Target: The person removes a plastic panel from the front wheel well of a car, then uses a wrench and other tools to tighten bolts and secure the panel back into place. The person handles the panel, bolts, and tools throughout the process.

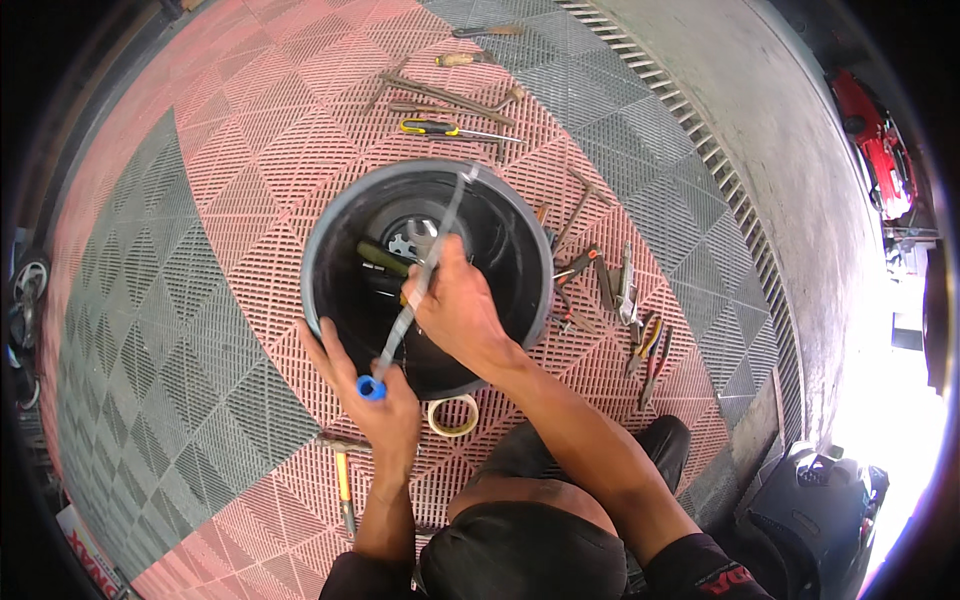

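A round black basin (312, 262) stands on the floor in front of me. Across it slants a long, thin silvery metal bar (449, 218), slightly blurred, with a blue ring-shaped end (370, 388). My right hand (462, 308) is closed around the bar's middle, over the basin. Against the basin's near-left rim rests my left hand (378, 412), its fingers stretched apart; the blue end lies over this hand, beside the thumb. Inside the basin are a dark green handle (380, 258), a toothed metal plate (402, 246) and what looks like a wrench head (421, 231), partly hidden.
Beyond the basin lie a yellow-and-black screwdriver (430, 127) and a long steel bar tool (445, 95). Several pliers (650, 345) are at the right. A tape roll (454, 416) and a yellow-handled hammer (344, 475) lie nearer me on the tiled floor (250, 370).
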{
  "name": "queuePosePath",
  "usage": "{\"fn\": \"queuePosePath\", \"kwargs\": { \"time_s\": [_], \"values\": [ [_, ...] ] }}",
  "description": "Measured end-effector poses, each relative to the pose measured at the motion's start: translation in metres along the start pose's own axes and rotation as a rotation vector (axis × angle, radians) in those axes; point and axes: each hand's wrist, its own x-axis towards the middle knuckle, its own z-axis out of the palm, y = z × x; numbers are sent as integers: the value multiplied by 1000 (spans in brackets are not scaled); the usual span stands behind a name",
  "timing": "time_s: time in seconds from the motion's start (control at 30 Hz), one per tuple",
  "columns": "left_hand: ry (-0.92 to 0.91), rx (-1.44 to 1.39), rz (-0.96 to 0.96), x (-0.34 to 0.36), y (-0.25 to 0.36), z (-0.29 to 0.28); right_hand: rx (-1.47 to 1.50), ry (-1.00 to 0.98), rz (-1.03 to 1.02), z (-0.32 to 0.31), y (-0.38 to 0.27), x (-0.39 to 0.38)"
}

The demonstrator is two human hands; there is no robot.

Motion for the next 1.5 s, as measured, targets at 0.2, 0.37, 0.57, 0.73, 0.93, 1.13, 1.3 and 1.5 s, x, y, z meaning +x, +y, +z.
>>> {"fn": "queuePosePath", "kwargs": {
  "time_s": [0.2, 0.37, 0.57, 0.73, 0.93, 1.13, 1.3, 1.5],
  "values": [
    [38, -55, -94, 61, -13, 5, 388, 246, -53, -103, -46, -68],
    [-60, -331, -247, 93, -20, 11, 527, 484, -82, -189, -29, -107],
    [366, 67, 200, 51, 47, 15, 625, 709, -113, -254, -15, -159],
    [-525, -468, 283, -34, 150, 69, 637, 813, -54, -319, -7, -200],
    [-1280, -606, 379, -136, 302, 150, 720, 932, -211, -409, -1, -289],
    [-1669, -432, 804, -271, 425, 177, 641, 1224, -309, -480, 24, -447],
    [-1800, -463, 925, -388, 535, 165, 739, 1639, -551, -541, 19, -571],
    [-1907, -1154, 389, -533, 606, 143, 1075, 1743, -927, -567, 24, -658]
  ]
}}
